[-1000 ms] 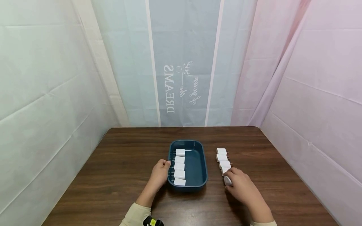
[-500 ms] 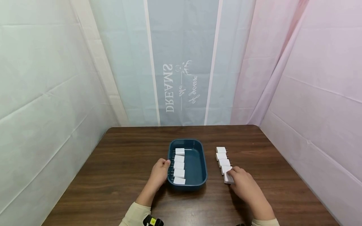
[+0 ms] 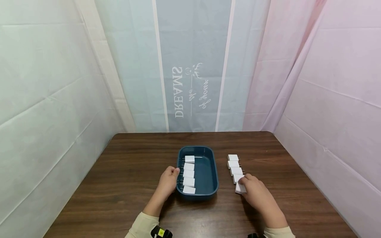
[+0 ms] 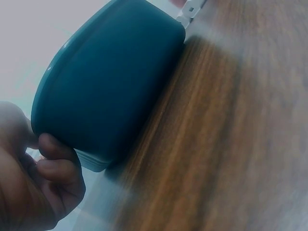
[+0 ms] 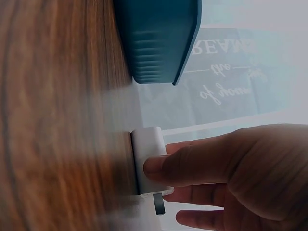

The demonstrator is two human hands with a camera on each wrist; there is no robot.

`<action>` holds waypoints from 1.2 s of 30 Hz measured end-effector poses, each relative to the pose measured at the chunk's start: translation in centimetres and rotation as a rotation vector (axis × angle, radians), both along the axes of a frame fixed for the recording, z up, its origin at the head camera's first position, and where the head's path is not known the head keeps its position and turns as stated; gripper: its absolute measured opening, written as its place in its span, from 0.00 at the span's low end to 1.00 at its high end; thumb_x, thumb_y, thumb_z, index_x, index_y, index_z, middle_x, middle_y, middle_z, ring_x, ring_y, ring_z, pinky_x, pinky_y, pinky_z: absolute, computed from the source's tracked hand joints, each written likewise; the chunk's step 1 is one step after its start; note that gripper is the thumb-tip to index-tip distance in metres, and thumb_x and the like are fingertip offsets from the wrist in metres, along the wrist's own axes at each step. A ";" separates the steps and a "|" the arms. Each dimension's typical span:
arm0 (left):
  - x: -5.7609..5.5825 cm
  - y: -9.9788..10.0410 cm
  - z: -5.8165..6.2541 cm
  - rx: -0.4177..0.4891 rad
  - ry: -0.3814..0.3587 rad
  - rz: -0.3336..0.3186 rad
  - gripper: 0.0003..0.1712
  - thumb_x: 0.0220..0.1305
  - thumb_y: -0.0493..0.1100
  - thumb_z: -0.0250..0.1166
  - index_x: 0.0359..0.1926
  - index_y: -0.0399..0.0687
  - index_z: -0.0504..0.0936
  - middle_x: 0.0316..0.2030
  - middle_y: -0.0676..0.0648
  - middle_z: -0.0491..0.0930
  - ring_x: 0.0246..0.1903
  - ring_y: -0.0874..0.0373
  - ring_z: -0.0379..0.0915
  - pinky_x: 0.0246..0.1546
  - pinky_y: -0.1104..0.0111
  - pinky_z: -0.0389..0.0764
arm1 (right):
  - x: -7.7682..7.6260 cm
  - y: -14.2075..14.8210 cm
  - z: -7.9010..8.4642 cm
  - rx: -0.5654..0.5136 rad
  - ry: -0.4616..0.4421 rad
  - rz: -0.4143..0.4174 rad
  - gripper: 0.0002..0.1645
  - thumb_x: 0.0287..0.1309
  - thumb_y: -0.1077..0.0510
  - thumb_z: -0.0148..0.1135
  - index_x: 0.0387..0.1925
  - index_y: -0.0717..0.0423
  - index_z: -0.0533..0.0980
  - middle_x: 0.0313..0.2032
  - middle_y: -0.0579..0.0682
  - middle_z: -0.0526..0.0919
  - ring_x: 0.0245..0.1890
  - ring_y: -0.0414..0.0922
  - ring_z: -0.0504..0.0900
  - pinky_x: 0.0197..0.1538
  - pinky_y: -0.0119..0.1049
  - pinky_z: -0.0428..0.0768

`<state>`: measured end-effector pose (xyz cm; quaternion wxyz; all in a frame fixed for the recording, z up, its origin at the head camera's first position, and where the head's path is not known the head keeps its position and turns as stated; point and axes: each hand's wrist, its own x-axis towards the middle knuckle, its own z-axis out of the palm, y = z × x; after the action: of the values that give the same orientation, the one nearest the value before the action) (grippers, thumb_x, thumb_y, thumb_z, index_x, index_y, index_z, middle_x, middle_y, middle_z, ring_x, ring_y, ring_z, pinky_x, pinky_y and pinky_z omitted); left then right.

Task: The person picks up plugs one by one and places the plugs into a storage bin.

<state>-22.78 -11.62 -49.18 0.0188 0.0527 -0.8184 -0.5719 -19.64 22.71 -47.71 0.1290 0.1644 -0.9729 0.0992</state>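
My left hand (image 3: 168, 181) grips the left rim of a dark teal tray (image 3: 216, 180), with the thumb over the rim and curled fingers against the outside wall in the left wrist view. Inside the tray, several white charger plugs (image 3: 189, 174) lie in a column along the left side, prongs pointing left. To the right of the tray, my right hand (image 3: 258, 194) pinches the nearest charger plug (image 5: 147, 144) of a second column. In the right wrist view its thumb presses the side and a metal prong sticks out below. This plug sits right at the tabletop.
Several other white charger plugs (image 3: 236, 171) lie on the brown wooden table (image 3: 134, 158) beyond my right hand, prongs pointing right. A printed curtain (image 3: 190, 66) hangs behind the table's far edge. White cloth walls (image 3: 336, 99) stand on both sides.
My right hand has shifted slightly right around the nearest charger plug, and its thumb has gone out of sight in the head view. The left hand and tray stay put.
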 end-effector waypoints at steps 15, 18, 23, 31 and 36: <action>0.0 0.0 0.2 0.002 0.015 0.003 0.15 0.81 0.47 0.52 0.44 0.37 0.74 0.27 0.43 0.71 0.17 0.54 0.67 0.17 0.65 0.70 | -0.3 -0.3 0.4 -0.040 -0.058 -0.018 0.18 0.43 0.68 0.77 0.39 0.58 0.82 0.37 0.50 0.81 0.34 0.46 0.81 0.40 0.47 0.82; -0.1 0.0 0.2 -0.001 0.022 0.003 0.15 0.81 0.46 0.52 0.44 0.37 0.74 0.27 0.43 0.71 0.18 0.54 0.68 0.18 0.65 0.71 | -0.2 -0.4 0.5 -0.055 -0.091 -0.027 0.18 0.44 0.69 0.76 0.40 0.60 0.81 0.38 0.51 0.80 0.35 0.46 0.82 0.41 0.47 0.83; -0.1 0.0 0.1 -0.015 0.039 0.000 0.15 0.80 0.46 0.52 0.43 0.37 0.74 0.28 0.43 0.72 0.22 0.54 0.69 0.21 0.64 0.72 | -0.2 -0.4 0.5 -0.074 -0.124 -0.029 0.19 0.45 0.70 0.75 0.41 0.61 0.81 0.39 0.52 0.79 0.37 0.45 0.81 0.44 0.46 0.83; -0.1 0.0 -0.2 -0.001 0.031 -0.008 0.16 0.81 0.47 0.52 0.44 0.37 0.74 0.27 0.43 0.71 0.21 0.53 0.69 0.21 0.64 0.72 | -0.2 -0.3 0.4 -0.094 -0.180 -0.037 0.19 0.47 0.71 0.75 0.42 0.61 0.80 0.40 0.51 0.79 0.39 0.45 0.81 0.46 0.46 0.83; -0.1 0.0 -0.3 0.002 0.029 -0.015 0.16 0.81 0.48 0.51 0.44 0.37 0.74 0.27 0.43 0.71 0.21 0.53 0.68 0.21 0.64 0.71 | -0.1 -0.3 0.5 -0.102 -0.187 -0.026 0.19 0.47 0.70 0.75 0.43 0.61 0.80 0.40 0.51 0.79 0.40 0.45 0.81 0.47 0.47 0.83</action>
<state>-22.89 -11.67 -49.44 0.0265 0.0382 -0.8177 -0.5738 -19.76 22.38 -47.20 0.0470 0.1351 -0.9764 0.1621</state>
